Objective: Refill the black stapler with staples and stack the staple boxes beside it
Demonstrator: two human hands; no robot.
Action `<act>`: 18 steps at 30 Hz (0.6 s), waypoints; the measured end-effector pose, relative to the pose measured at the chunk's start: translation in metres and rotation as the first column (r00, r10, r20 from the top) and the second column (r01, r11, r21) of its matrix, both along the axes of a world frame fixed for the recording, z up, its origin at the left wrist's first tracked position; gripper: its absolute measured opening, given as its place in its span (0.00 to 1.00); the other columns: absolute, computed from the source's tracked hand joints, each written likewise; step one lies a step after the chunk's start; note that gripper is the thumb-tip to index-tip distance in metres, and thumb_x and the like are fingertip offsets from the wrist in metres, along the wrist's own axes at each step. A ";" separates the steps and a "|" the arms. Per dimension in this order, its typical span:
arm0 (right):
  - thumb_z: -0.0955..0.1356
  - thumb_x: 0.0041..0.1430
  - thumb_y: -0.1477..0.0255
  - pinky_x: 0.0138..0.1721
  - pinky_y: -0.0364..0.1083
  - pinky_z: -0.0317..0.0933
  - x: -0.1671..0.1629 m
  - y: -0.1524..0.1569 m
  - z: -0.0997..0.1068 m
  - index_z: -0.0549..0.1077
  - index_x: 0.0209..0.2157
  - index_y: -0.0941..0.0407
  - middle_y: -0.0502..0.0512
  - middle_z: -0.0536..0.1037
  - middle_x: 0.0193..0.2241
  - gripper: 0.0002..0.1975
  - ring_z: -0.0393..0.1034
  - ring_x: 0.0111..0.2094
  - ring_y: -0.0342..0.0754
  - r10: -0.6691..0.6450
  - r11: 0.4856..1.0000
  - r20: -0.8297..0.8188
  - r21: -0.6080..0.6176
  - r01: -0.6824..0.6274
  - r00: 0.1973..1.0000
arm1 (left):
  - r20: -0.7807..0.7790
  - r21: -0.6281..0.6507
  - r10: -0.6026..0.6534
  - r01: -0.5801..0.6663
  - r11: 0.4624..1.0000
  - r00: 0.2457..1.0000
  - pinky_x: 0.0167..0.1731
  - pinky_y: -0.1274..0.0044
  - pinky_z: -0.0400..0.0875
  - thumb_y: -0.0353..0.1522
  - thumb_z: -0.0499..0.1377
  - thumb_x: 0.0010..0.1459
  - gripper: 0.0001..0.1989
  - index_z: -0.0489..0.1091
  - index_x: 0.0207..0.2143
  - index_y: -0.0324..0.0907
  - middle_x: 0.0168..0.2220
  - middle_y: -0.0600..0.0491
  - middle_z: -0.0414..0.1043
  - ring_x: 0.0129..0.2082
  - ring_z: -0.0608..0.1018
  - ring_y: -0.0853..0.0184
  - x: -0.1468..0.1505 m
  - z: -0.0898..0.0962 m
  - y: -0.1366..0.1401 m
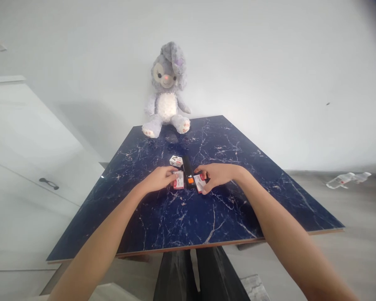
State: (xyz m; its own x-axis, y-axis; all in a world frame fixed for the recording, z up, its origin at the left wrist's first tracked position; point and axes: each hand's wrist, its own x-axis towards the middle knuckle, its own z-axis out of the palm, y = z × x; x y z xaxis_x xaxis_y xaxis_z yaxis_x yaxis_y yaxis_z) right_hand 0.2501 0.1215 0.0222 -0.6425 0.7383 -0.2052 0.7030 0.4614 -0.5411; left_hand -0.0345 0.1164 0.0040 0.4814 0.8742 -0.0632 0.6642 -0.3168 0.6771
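Observation:
Over the middle of the table, my left hand [160, 179] has its thumb and fingers closed on a small red-and-white box [178, 182]. My right hand [217, 174] curves around a second small red-and-white box [199, 182], its thumb and fingertips at the box's edges. Between the two boxes lies a long black object with an orange part [191, 180] at its near end, which looks like a stapler. Just behind my left fingers rests a white box [176, 161] with dark print. My fingers partly cover both red-and-white boxes.
The dark blue marbled table [188, 221] has a sharp near edge close to my legs. A grey plush toy [167, 104] sits at its far edge against the wall. To the left is a white cabinet [21, 167]; clear plastic bottles [347, 179] lie on the floor at right.

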 end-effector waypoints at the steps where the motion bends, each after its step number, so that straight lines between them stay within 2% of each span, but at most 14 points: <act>1: 0.78 0.39 0.53 0.32 0.46 0.63 0.000 0.001 -0.003 0.73 0.51 0.51 0.54 0.80 0.41 0.36 0.74 0.35 0.53 -0.029 0.999 0.009 0.044 0.028 1.000 | -0.004 0.008 0.002 -0.002 1.000 1.000 0.28 0.76 0.66 0.47 0.55 0.63 0.23 0.73 0.52 0.42 0.33 0.49 0.79 0.25 0.76 0.66 0.001 0.000 0.000; 3: 0.77 0.42 0.55 0.33 0.47 0.63 -0.001 0.006 -0.011 0.74 0.47 0.53 0.55 0.79 0.38 0.30 0.73 0.35 0.53 -0.124 0.975 0.006 0.189 0.120 0.992 | -0.016 0.040 0.015 -0.014 0.999 1.000 0.28 0.76 0.66 0.47 0.55 0.63 0.21 0.73 0.49 0.42 0.34 0.49 0.79 0.27 0.77 0.65 0.002 0.000 0.000; 6: 0.74 0.48 0.57 0.40 0.49 0.64 -0.002 0.015 -0.023 0.73 0.47 0.56 0.58 0.77 0.41 0.26 0.73 0.39 0.55 -0.270 0.877 -0.058 0.397 0.271 0.961 | -0.072 0.136 0.050 -0.040 0.990 0.996 0.28 0.75 0.64 0.46 0.54 0.63 0.19 0.73 0.45 0.43 0.31 0.50 0.78 0.27 0.77 0.63 0.005 -0.001 0.000; 10: 0.71 0.54 0.55 0.49 0.51 0.64 -0.008 0.020 -0.029 0.69 0.55 0.57 0.62 0.74 0.49 0.31 0.71 0.47 0.57 -0.345 0.784 -0.223 0.465 0.411 0.912 | -0.122 0.221 0.107 -0.078 0.972 0.987 0.28 0.74 0.64 0.45 0.52 0.65 0.17 0.73 0.43 0.44 0.30 0.51 0.77 0.28 0.77 0.61 0.008 -0.003 0.001; 13: 0.66 0.62 0.55 0.54 0.54 0.62 -0.021 0.009 -0.025 0.59 0.63 0.57 0.64 0.72 0.54 0.34 0.68 0.54 0.59 -0.311 0.724 -0.428 0.472 0.503 0.849 | -0.086 0.229 0.143 -0.120 0.966 0.986 0.31 0.74 0.67 0.43 0.53 0.65 0.16 0.72 0.46 0.44 0.31 0.51 0.78 0.30 0.79 0.60 0.010 -0.006 0.001; 15: 0.62 0.66 0.55 0.56 0.56 0.61 -0.034 -0.003 -0.020 0.56 0.65 0.57 0.64 0.70 0.57 0.32 0.65 0.56 0.59 -0.235 0.700 -0.519 0.496 0.514 0.822 | -0.013 0.217 0.158 -0.152 0.964 0.987 0.31 0.74 0.69 0.42 0.54 0.64 0.16 0.71 0.48 0.45 0.30 0.53 0.77 0.29 0.79 0.62 0.011 -0.009 0.001; 18: 0.62 0.67 0.55 0.59 0.57 0.58 -0.051 -0.019 -0.014 0.61 0.62 0.56 0.63 0.70 0.57 0.29 0.63 0.58 0.59 -0.069 0.727 -0.482 0.575 0.375 0.873 | 0.114 0.108 0.188 -0.200 0.974 0.976 0.25 0.75 0.70 0.42 0.53 0.65 0.16 0.69 0.50 0.45 0.25 0.55 0.75 0.22 0.77 0.65 0.012 -0.014 0.000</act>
